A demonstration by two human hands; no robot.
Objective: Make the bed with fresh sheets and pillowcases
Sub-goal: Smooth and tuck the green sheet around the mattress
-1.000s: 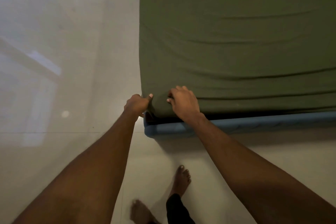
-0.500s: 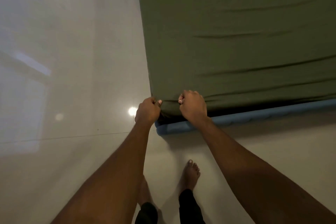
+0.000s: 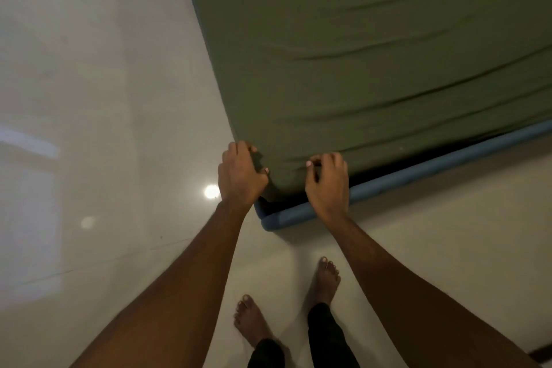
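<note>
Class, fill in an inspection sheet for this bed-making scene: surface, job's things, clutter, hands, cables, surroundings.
Surface: bed top covered by the green sheet, with long wrinkles.
Job's things: green sheet drawn over the near corner; blue bed base shows below it.
Clutter: nothing seen.
Hands: left hand and right hand grip the sheet at the corner.
Cables: nothing seen.
Surroundings: glossy pale floor with light reflections.

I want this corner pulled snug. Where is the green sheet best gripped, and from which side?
Probably at the corner of the green sheet, above the blue base, from the floor side: left hand and right hand on either face. Fabric bunches there; the top lies too flat to pinch.
</note>
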